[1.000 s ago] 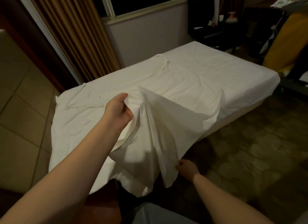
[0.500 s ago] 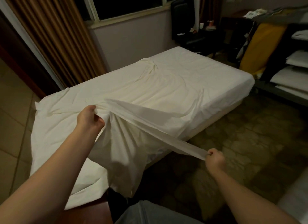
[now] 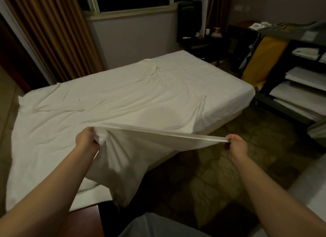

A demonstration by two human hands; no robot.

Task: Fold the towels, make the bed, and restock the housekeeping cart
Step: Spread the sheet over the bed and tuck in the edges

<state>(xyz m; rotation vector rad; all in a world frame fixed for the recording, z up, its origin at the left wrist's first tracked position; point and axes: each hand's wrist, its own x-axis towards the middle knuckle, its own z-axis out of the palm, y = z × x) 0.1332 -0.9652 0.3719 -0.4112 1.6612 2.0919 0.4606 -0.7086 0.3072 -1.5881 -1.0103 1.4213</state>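
I judged the bed-making about half done. The rumpled white cotton sheet [image 3: 123, 104] lay loose over the low white mattress [image 3: 229, 81], creased and untucked, with its left side spilling past the mattress edge. My left hand [image 3: 87, 139] was fisted round a bunched handful of sheet at the mattress's near edge. My right hand [image 3: 235, 145] pinched the hem just off the near-right corner, and the edge was taut between them. The dark grey housekeeping cart with its yellow bag [image 3: 299, 63] stood beyond the mattress's far-right corner. I could not tell how far the towels or the restocking had got. Since half a second earlier my right hand had risen and drawn wider, pulling the sloping, slack hem nearly level.
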